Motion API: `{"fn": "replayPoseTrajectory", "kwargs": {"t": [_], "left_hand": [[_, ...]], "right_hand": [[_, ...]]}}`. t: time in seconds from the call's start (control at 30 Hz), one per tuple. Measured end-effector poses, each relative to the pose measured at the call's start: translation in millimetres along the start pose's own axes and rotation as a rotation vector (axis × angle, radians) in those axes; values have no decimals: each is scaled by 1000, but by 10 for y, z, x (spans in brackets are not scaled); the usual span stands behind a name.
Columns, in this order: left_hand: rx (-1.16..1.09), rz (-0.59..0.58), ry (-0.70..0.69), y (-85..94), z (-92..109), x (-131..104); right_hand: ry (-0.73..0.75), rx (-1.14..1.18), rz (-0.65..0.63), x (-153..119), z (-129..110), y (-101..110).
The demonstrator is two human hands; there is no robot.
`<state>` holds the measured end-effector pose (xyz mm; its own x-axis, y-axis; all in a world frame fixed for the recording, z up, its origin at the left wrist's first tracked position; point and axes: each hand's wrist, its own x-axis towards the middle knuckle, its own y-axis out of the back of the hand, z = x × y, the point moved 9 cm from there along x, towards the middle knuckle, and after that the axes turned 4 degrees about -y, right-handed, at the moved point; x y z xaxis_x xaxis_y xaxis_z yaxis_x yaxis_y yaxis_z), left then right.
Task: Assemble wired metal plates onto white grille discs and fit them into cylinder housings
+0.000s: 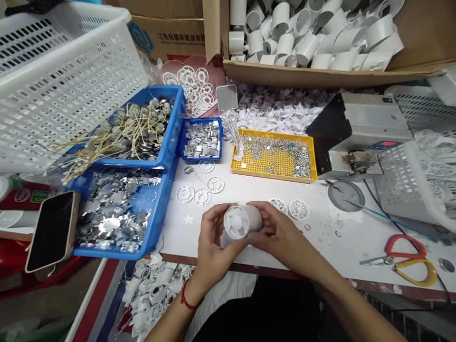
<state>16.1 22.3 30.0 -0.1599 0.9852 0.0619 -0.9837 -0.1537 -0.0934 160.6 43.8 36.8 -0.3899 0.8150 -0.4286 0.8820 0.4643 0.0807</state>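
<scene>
Between my two hands is a white plastic cylinder (252, 217), held just above the white tabletop near its front edge. Its round end faces left and toward me, and a white bladed part (236, 223) shows inside it. My left hand (218, 242) curls round the left side, thumb under the rim. My right hand (276, 232) wraps the right side with its thumb low on the front. Two white lattice discs (298, 209) lie just beyond my right hand. Several white spoked rings (203, 197) lie beyond my left hand, with a small metal piece (188, 169) near them.
Blue trays hold wired motors (142, 128), thin metal plates (114, 209) and small clips (202, 138). Behind are a yellow screw tray (274, 176) and a cardboard box (320, 75) of white cylinders. Right are a metal machine (370, 123) and scissors (409, 261); left, a phone (53, 232).
</scene>
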Motion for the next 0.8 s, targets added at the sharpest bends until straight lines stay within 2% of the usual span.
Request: {"fn": "replayPoseTrajectory", "kwargs": {"t": [0.07, 0.17, 0.27, 0.33, 0.47, 0.8], "left_hand": [[-252, 60, 213, -3, -154, 13], [-547, 90, 555, -141, -348, -58], [-693, 62, 723, -309, -366, -145], [-755, 79, 775, -377, -352, -193], [-820, 147, 826, -439, -328, -235], [-943, 339, 961, -459, -355, -333]], "right_hand": [[26, -30, 67, -38, -39, 69], [67, -121, 209, -96, -73, 215], [142, -121, 181, -104, -104, 195], [177, -114, 150, -97, -110, 159], [193, -80, 164, -90, -90, 160], [151, -18, 192, -75, -17, 172]]}}
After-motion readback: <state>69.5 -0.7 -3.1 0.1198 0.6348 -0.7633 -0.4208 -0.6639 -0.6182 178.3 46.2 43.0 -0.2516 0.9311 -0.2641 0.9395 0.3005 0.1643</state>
